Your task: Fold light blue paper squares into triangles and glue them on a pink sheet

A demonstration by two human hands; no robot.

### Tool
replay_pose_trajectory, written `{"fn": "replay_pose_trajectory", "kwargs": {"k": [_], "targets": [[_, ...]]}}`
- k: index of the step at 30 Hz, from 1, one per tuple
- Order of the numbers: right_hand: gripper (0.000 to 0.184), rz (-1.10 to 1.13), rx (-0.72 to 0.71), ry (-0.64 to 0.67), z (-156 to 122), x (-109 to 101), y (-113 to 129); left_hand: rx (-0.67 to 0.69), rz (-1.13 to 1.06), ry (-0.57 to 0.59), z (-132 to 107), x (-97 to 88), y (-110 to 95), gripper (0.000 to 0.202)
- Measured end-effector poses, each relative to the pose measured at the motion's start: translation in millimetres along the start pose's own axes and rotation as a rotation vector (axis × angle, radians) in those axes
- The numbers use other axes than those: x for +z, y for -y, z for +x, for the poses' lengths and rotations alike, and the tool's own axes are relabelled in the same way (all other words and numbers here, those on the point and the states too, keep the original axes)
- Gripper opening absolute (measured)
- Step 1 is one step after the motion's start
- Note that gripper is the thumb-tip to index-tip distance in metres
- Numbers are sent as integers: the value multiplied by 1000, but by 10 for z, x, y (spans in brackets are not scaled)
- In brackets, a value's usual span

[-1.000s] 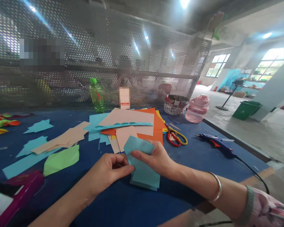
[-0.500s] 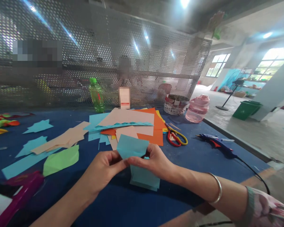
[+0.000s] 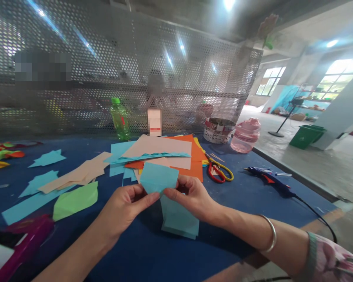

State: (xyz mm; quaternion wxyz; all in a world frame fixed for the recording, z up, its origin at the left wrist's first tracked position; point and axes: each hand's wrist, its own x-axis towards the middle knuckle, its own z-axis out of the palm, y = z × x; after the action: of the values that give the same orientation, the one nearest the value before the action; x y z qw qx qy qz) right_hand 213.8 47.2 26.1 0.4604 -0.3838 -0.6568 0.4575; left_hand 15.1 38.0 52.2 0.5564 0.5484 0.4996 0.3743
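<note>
My left hand and my right hand both pinch the lower edge of a light blue paper piece, held up just above the dark blue table. The thumbs and forefingers meet at the paper's bottom corner. Under the hands lies a small stack of light blue paper pieces flat on the table. A silver bangle sits on my right wrist.
Behind the hands is a pile of peach, orange and blue sheets. Red-and-yellow scissors and a blue glue gun lie to the right. A green paper piece, a green bottle, a pink container and a perforated metal screen surround them.
The top blue piece has been lifted off the stack and raised upright between both hands, moving slightly left and away from me.
</note>
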Motion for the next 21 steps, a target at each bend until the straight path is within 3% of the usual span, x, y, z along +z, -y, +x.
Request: {"fn": "replay_pose_trajectory", "kwargs": {"k": [3,10,15,16,19,21], "targets": [[47,117,31,43,-3,-22,5,-9,25,16,19,-22,12,49],[34,206,104,7,16,-65,72,-30,13,7,54,-60,-40,56],[9,204,-91,-207,93,-124,12,-102,24,49,63,-170,-108,52],[11,172,-144,-228,96,-131,-10,-118,21,87,61,-189,-118,50],[52,-44,-327,-179,76,-142,-55,-130,48,223,44,-225,-137,46],[64,-202,-468,-120,55,-147,-60,-109,95,288,31,-234,-143,42]]}}
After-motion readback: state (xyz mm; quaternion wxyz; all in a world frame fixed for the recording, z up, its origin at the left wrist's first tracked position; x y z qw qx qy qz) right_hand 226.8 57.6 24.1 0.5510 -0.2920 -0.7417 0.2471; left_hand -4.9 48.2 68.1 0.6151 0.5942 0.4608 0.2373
